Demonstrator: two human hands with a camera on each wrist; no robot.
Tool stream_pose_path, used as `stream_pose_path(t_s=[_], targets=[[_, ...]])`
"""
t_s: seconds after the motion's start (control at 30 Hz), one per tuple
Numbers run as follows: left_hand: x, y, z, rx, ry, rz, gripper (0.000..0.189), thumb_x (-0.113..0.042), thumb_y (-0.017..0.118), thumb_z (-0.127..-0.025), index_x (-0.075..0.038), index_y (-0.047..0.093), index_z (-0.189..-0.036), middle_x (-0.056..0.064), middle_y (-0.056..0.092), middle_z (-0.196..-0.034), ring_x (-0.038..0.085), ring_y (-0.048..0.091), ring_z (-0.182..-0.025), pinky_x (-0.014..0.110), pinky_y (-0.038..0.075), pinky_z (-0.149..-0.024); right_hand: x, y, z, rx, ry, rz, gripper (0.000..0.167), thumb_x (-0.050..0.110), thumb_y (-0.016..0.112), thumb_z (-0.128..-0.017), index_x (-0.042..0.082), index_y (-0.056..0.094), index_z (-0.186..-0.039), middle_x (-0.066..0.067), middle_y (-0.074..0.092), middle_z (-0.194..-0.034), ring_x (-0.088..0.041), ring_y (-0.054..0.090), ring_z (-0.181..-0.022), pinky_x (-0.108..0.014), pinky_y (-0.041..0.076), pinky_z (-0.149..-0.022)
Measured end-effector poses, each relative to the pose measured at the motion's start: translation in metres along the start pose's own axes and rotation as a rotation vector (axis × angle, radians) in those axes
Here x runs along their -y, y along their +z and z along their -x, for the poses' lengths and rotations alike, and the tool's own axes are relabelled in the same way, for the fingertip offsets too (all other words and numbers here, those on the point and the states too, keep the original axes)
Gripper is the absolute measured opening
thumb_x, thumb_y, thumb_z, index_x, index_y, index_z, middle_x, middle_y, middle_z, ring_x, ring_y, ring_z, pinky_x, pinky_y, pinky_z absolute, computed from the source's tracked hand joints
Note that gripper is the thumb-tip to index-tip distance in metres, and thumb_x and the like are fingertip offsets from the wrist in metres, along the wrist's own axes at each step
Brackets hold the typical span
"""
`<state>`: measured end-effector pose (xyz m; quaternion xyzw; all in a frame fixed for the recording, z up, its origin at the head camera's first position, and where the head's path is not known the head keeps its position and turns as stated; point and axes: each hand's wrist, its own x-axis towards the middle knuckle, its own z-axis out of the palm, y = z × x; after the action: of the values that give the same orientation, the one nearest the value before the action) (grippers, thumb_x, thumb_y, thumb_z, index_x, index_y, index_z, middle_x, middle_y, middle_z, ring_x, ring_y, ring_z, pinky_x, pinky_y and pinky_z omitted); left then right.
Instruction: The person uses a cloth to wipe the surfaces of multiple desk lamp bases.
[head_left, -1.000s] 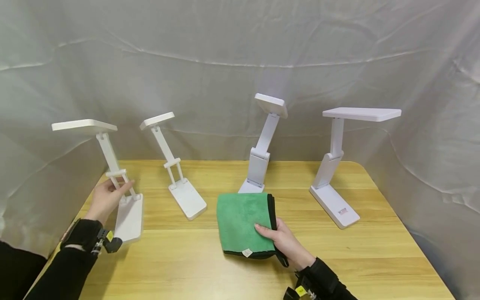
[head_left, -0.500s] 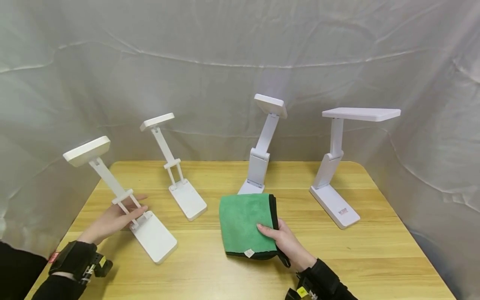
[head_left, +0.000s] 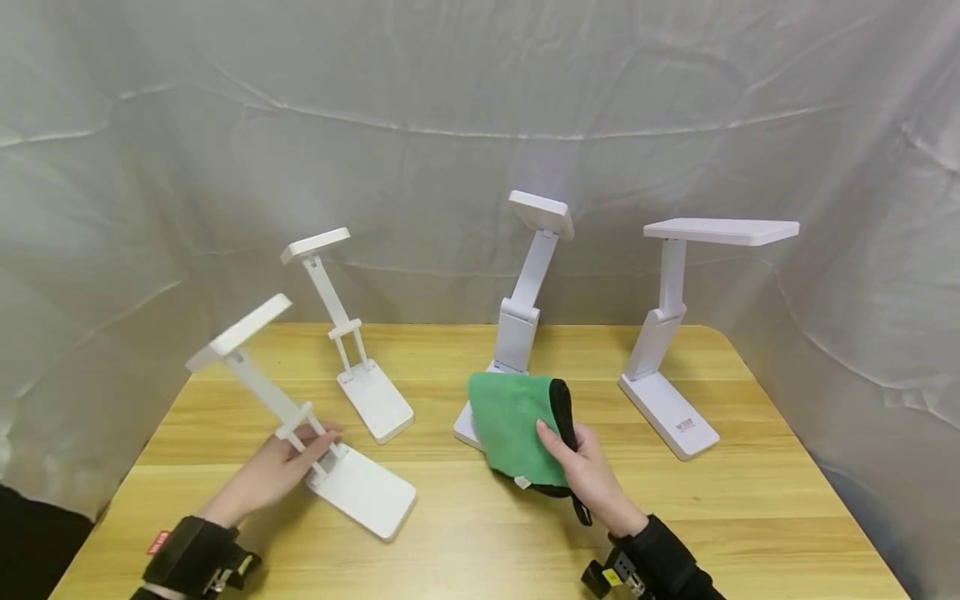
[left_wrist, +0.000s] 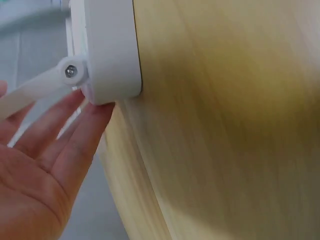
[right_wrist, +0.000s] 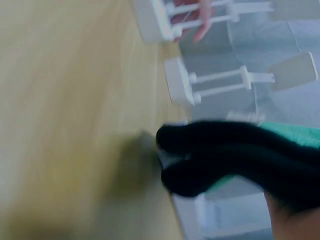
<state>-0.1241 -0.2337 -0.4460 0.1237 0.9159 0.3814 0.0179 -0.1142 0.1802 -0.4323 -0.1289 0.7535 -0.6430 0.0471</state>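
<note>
My left hand [head_left: 273, 479] holds a white folding desk lamp [head_left: 367, 493] by the thin twin struts just above its base, thumb in front and fingers behind. The lamp's head tilts up to the left. In the left wrist view, the fingers touch the end of the lamp base [left_wrist: 112, 50] beside a hinge screw. A folded green cloth [head_left: 516, 425] with black edging is gripped in my right hand [head_left: 596, 483], thumb on top. It covers part of the base of another white desk lamp [head_left: 517, 333]. Blurred black edging [right_wrist: 235, 150] fills much of the right wrist view.
A second twin-strut lamp [head_left: 377, 402] stands behind the held one. At the right is a broad-armed lamp [head_left: 671, 417] with its flat head level. All are on a wooden table [head_left: 750, 517], with a grey curtain [head_left: 420, 183] behind.
My left hand has brought the held lamp rightward and nearer, turning its base toward the middle. The cloth in my right hand has shifted slightly right and up, and it has folded narrower.
</note>
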Motion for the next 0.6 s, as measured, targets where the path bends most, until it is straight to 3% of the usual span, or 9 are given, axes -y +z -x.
stream_pose_path(t_s=[0.1,0.2,0.3,0.37,0.47,0.6], targets=[[-0.018,0.019,-0.002,0.009,-0.002,0.029,0.029,-0.025,0.054,-0.105,-0.005,0.071,-0.116,0.008,0.074,-0.109,0.024,0.069,-0.102,0.034,0.056,-0.086,0.002,-0.001,-0.001,-0.056,-0.211,0.184,0.024,0.007,0.052,-0.103,-0.003,0.066,-0.121,-0.021,0.072,-0.119,-0.002,0.067,-0.108,-0.023,0.057,-0.089],[-0.039,0.038,-0.006,0.030,-0.066,0.085,0.026,-0.028,0.055,-0.104,-0.008,0.070,-0.109,0.005,0.072,-0.096,0.016,0.067,-0.087,0.030,0.057,-0.073,0.007,0.001,-0.002,-0.128,-0.398,0.327,0.026,-0.002,0.058,-0.097,0.001,0.067,-0.121,-0.022,0.072,-0.118,-0.009,0.068,-0.109,-0.024,0.059,-0.089],[-0.058,0.058,-0.012,0.044,-0.122,0.137,0.027,-0.033,0.056,-0.103,-0.009,0.068,-0.107,0.003,0.069,-0.085,0.010,0.061,-0.071,0.023,0.053,-0.060,0.012,0.007,-0.004,-0.183,-0.566,0.455,0.038,-0.012,0.061,-0.089,-0.002,0.065,-0.125,-0.022,0.073,-0.117,-0.019,0.072,-0.103,-0.028,0.061,-0.089],[-0.066,0.070,-0.016,0.055,-0.106,0.154,0.028,-0.034,0.055,-0.103,-0.009,0.068,-0.108,0.003,0.069,-0.085,0.010,0.061,-0.069,0.022,0.053,-0.057,0.014,0.013,-0.004,-0.178,-0.633,0.571,0.051,-0.017,0.060,-0.081,-0.004,0.062,-0.130,-0.023,0.071,-0.121,-0.027,0.072,-0.106,-0.036,0.061,-0.093],[-0.071,0.082,-0.019,0.103,-0.003,0.151,0.032,-0.034,0.060,-0.101,-0.008,0.066,-0.119,0.008,0.072,-0.104,0.016,0.069,-0.086,0.026,0.060,-0.070,0.012,0.026,0.001,-0.032,-0.597,0.767,0.063,-0.010,0.064,-0.074,-0.003,0.058,-0.136,-0.020,0.066,-0.133,-0.032,0.068,-0.117,-0.047,0.056,-0.099],[-0.068,0.089,-0.021,0.230,0.147,0.085,0.056,-0.029,0.078,-0.086,-0.009,0.059,-0.134,0.008,0.068,-0.124,0.025,0.067,-0.112,0.043,0.058,-0.096,0.000,0.045,0.015,0.307,-0.429,0.996,0.055,0.009,0.069,-0.083,0.006,0.059,-0.138,-0.013,0.058,-0.147,-0.028,0.058,-0.134,-0.047,0.051,-0.109]])
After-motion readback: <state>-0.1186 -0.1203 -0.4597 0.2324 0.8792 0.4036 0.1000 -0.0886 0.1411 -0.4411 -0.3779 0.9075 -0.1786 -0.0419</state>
